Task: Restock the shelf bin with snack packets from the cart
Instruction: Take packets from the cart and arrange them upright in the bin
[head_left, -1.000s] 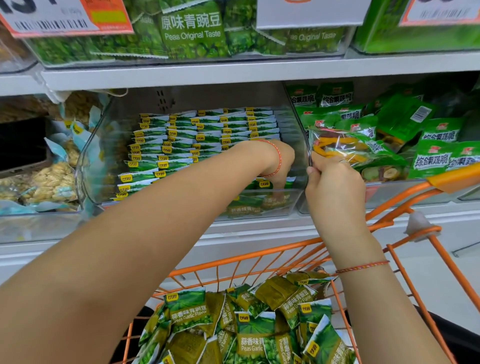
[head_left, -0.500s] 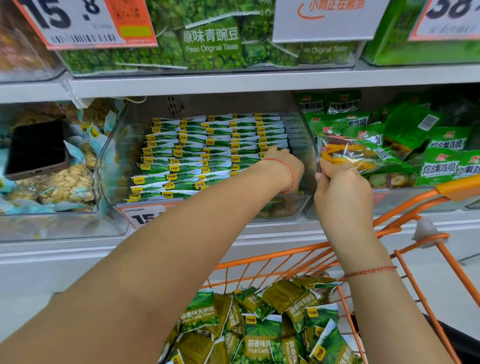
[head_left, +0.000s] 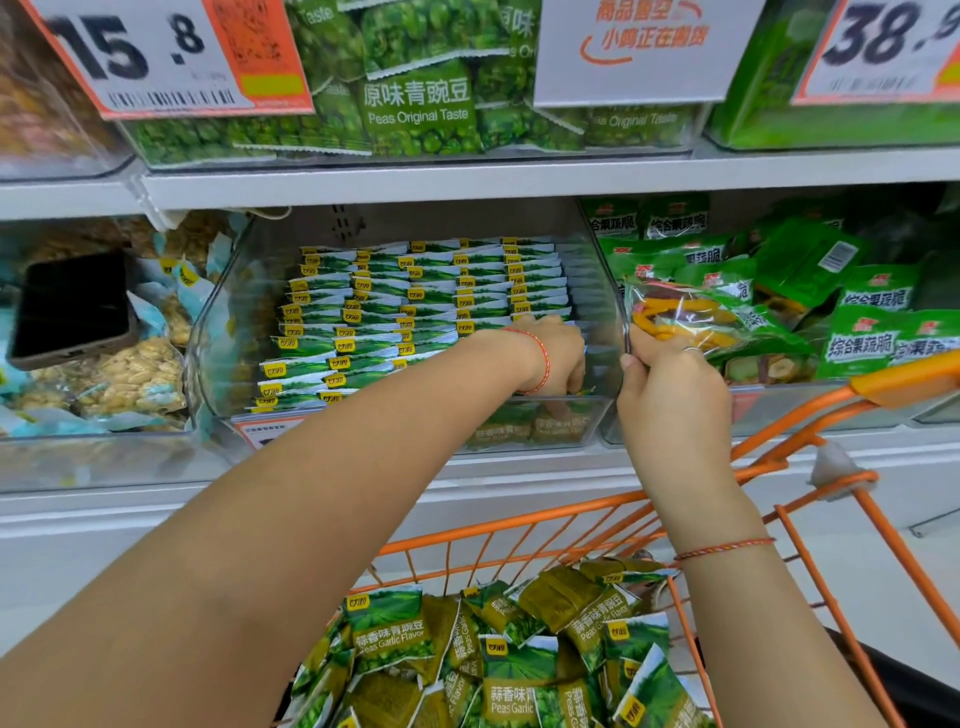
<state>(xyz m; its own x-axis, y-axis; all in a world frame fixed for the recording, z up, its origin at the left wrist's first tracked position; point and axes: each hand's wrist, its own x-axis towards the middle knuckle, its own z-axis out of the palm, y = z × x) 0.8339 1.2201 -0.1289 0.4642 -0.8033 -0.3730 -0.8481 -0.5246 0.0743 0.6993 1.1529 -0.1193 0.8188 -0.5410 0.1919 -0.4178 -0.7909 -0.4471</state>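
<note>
The clear shelf bin (head_left: 363, 431) holds neat rows of green pea snack packets (head_left: 415, 301). My left hand (head_left: 553, 358) reaches into its front right corner. Its fingers point straight down among the packets behind the front wall, and their tips are partly hidden. My right hand (head_left: 670, 395) pinches the top edge of the bin's right wall. Below, the orange cart (head_left: 519, 519) holds a loose heap of garlic pea packets (head_left: 509, 665).
A phone (head_left: 72, 306) lies on peanut packets in the left bin. Mixed vegetable crisp packets (head_left: 753, 301) fill the right bin. The shelf above (head_left: 467, 179) carries original-taste pea bags and price tags. The cart handle (head_left: 909, 379) crosses at right.
The view has shifted a little towards the shelf. My left hand stays in the bin's front right corner, its fingers slightly lower. My right hand keeps its hold on the wall.
</note>
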